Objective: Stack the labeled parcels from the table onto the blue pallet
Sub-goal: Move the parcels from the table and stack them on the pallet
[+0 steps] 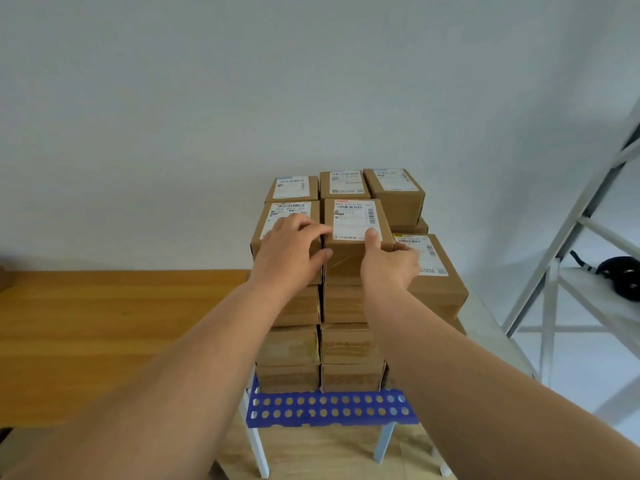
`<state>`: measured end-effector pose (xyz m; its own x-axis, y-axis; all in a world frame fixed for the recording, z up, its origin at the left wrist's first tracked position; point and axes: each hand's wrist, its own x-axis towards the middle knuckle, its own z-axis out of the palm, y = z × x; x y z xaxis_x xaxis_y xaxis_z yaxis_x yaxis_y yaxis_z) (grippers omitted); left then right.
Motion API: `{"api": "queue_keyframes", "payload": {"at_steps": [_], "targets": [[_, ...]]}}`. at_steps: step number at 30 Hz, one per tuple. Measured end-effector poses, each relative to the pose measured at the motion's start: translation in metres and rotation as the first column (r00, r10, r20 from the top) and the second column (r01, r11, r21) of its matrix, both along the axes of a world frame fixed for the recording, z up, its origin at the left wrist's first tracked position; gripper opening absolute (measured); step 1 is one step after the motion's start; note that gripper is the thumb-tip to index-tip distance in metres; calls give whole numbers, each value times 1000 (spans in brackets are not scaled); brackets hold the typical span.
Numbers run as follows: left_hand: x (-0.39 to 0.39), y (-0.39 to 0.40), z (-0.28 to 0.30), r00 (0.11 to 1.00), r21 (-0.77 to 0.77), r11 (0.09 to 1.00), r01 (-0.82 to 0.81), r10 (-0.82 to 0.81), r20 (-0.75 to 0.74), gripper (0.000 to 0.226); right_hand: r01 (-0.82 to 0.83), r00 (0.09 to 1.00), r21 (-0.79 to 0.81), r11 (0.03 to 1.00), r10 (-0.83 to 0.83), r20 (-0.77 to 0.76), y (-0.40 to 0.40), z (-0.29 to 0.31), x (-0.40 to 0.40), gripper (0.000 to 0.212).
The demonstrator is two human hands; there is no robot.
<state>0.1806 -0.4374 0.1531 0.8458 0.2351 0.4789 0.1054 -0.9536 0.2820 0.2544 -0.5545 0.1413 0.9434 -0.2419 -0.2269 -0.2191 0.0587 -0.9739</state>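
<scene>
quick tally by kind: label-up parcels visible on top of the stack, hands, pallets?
Parcels showing a top label: 6, e.g. the front middle parcel
Hands: 2, the left hand and the right hand, both on that parcel
Blue pallet: 1
Total: 9
</scene>
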Motion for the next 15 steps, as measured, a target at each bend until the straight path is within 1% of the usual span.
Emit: {"api": "queue_keyframes", "payload": {"at_steps": [5, 8, 10, 12, 15], "targets": [[2, 4, -2, 999, 11, 1000, 14, -15, 53, 38, -23, 1000, -15, 1000, 23, 1, 0, 0, 0, 51], [3, 7, -1, 997, 16, 999, 28, -29, 71, 35, -28, 999, -50, 998, 30, 28, 0, 1, 1, 52], [5, 9, 1, 996, 18, 999, 44, -45, 80, 32, -21, 996, -118, 993, 31, 83, -1, 4, 0, 54], [9, 10, 7, 994, 16, 998, 56, -57, 88, 32, -14, 984, -189, 982, 47, 173, -1, 10, 1, 56], [23, 14, 23, 992, -1, 996, 84, -84, 96, 32, -33, 947, -300, 954, 126, 296, -3, 28, 5, 54]]}}
